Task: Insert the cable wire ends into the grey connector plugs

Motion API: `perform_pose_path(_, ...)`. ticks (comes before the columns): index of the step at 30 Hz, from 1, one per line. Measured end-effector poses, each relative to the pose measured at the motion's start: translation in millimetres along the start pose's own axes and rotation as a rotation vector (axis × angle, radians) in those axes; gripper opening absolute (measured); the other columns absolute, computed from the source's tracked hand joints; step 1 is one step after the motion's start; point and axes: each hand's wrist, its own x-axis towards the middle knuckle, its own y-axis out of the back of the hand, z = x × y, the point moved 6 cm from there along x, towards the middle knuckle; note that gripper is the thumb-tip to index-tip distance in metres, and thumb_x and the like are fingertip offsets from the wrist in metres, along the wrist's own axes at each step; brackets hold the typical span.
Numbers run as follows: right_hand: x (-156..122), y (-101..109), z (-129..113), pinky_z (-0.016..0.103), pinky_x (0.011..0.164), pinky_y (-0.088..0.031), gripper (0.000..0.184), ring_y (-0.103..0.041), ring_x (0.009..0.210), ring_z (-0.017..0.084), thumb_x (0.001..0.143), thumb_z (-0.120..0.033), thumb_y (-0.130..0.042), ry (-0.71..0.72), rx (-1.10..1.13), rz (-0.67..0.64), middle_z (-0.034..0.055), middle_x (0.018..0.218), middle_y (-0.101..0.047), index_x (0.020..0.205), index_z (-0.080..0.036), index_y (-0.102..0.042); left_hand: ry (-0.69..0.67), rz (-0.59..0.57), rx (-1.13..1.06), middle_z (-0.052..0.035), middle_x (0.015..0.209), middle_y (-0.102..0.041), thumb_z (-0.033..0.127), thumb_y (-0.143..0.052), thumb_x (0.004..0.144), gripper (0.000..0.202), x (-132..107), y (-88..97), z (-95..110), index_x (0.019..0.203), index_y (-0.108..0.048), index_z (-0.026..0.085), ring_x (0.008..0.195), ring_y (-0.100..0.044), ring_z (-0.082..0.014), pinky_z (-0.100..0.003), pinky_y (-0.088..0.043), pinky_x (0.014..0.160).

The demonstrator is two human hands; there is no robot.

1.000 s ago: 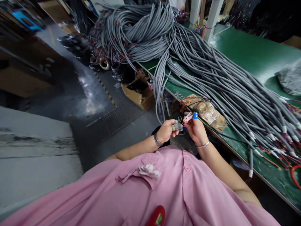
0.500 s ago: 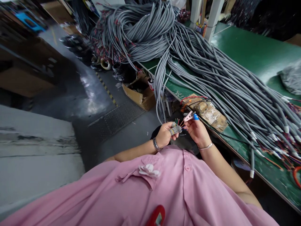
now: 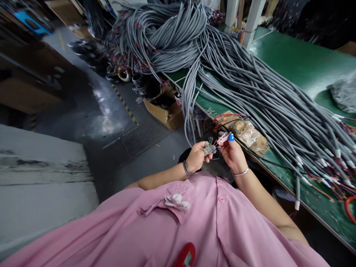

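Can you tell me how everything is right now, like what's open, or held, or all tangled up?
left hand: closed around coloured wires
coloured wires: tips sticking out, spread apart
right hand: holding the pink tool
pink tool: held; too small to tell whether open or shut
blue thumb cover: worn on the right thumb
grey cables: heaped, some hanging over the edge
cardboard box: open
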Motion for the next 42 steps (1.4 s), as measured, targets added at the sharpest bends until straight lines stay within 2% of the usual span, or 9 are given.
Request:
perform_pose_path(3,0.5,-2.1,1.7,0.022,0.061,-0.049,0.035,-0.058,0.067,0.011,0.076,-0.056,-0.069,-0.019,0.019,-0.031,0.0002,0.078,-0.067,0.082,-0.021,-0.066,-0.003,-0.006,0.011,0.0017,0.051,-0.058,0.040,-0.071,0.072,0.029,-0.8,0.1,-1.7,0.069,-0.059,0.014,0.035,-0.045,-0.0048,-0.017,-0.030,0.033)
perform_pose_path(9,-7.7,-0.2,7.1,0.022,0.058,-0.051,0.052,-0.058,0.065,0.011,0.071,-0.071,-0.062,-0.171,0.003,-0.089,0.0019,0.082,-0.067,0.086,-0.021,-0.067,-0.019,-0.005,0.014,0.0021,0.053,-0.059,0.041,-0.070,0.073,0.030,-6.7,6.2,-3.7,0.071,-0.058,0.015,0.036,-0.046,-0.0051,-0.017,-0.033,0.035)
perform_pose_path(13,-19.5,0.2,10.3,0.024,0.059,-0.051,0.047,-0.058,0.066,0.011,0.069,-0.063,-0.071,-0.250,-0.144,-0.195,0.0031,0.084,-0.067,0.088,-0.020,-0.068,-0.061,-0.010,0.100,0.0021,0.055,-0.059,0.044,-0.069,0.076,0.032,-11.4,11.3,-4.5,0.072,-0.057,0.015,0.038,-0.048,-0.0053,-0.017,-0.036,0.037)
perform_pose_path(18,-26.8,-3.1,1.0,0.023,0.059,-0.046,0.025,-0.052,0.060,0.009,0.069,-0.039,-0.079,-0.134,-0.391,-0.191,-0.0020,0.071,-0.061,0.079,-0.020,-0.069,-0.108,-0.078,0.259,0.0003,0.057,-0.060,0.042,-0.067,0.078,0.030,-15.9,6.2,-2.9,0.071,-0.058,0.014,0.042,-0.051,-0.0064,-0.018,-0.040,0.041)
perform_pose_path(26,-33.3,-23.1,-13.4,0.028,0.063,-0.044,0.021,-0.053,0.062,0.013,0.075,-0.040,-0.073,0.107,-0.677,-0.254,-0.0001,0.067,-0.064,0.074,-0.019,-0.069,0.101,-0.261,0.315,-0.0018,0.055,-0.062,0.038,-0.069,0.074,0.028,-12.9,-2.9,-18.4,0.070,-0.057,0.013,0.041,-0.055,-0.0087,-0.019,-0.040,0.041)
perform_pose_path(29,-31.3,-16.8,-13.3,0.028,0.067,-0.046,0.023,-0.055,0.067,0.014,0.076,-0.043,-0.072,0.112,-0.639,-0.234,0.0007,0.074,-0.065,0.079,-0.019,-0.070,0.091,-0.193,0.280,-0.0013,0.056,-0.062,0.041,-0.068,0.075,0.030,-9.4,3.9,-18.2,0.070,-0.058,0.013,0.040,-0.055,-0.0086,-0.018,-0.039,0.040)
perform_pose_path(35,-29.6,2.4,2.2,0.025,0.062,-0.046,0.026,-0.055,0.067,0.012,0.075,-0.042,-0.074,-0.054,-0.501,-0.209,0.0003,0.079,-0.064,0.088,-0.021,-0.067,0.042,-0.084,0.159,-0.0011,0.056,-0.063,0.045,-0.069,0.074,0.034,-5.8,10.2,-15.4,0.071,-0.058,0.013,0.042,-0.056,-0.0093,-0.019,-0.039,0.040)
perform_pose_path(38,-31.0,1.4,1.5,0.025,0.060,-0.043,0.023,-0.052,0.062,0.011,0.074,-0.041,-0.075,0.003,-0.490,-0.186,-0.0015,0.071,-0.062,0.079,-0.020,-0.065,0.043,-0.113,0.158,-0.0023,0.058,-0.065,0.046,-0.070,0.074,0.035,-6.2,5.4,-14.5,0.070,-0.059,0.013,0.045,-0.058,-0.0101,-0.020,-0.042,0.044)
perform_pose_path(42,-33.3,-7.1,-2.2,0.027,0.059,-0.043,0.023,-0.051,0.059,0.012,0.075,-0.042,-0.074,0.044,-0.499,-0.200,-0.0010,0.066,-0.062,0.076,-0.021,-0.066,0.061,-0.229,0.215,-0.0051,0.062,-0.067,0.046,-0.072,0.072,0.036,-9.9,-4.7,-12.7,0.070,-0.061,0.011,0.052,-0.063,-0.0125,-0.022,-0.047,0.051)
